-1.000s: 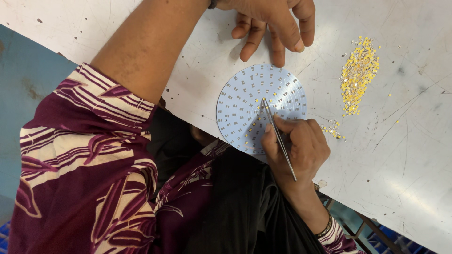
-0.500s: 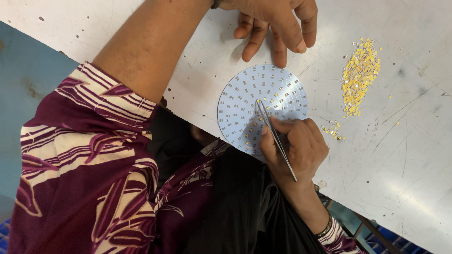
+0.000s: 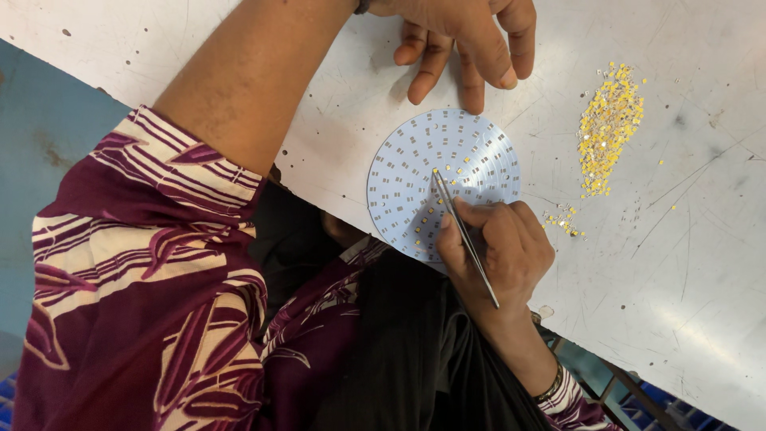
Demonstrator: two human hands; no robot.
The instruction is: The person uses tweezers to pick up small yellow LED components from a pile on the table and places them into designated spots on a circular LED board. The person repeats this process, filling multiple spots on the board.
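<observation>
At frame centre our round LED board [image 3: 444, 179] lies on the table [image 3: 694, 263]; our right hand [image 3: 499, 247] pinches tweezers [image 3: 463, 235], our left hand [image 3: 467, 40] (fingers spread) steadies. A slip could scatter placed chips.

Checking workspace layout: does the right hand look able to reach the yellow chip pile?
Probably yes: the pile lies on the table beside the right hand holding tweezers, nothing between.

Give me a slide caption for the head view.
Right hand touches tweezers to round board; left hand steadies its edge.
</observation>
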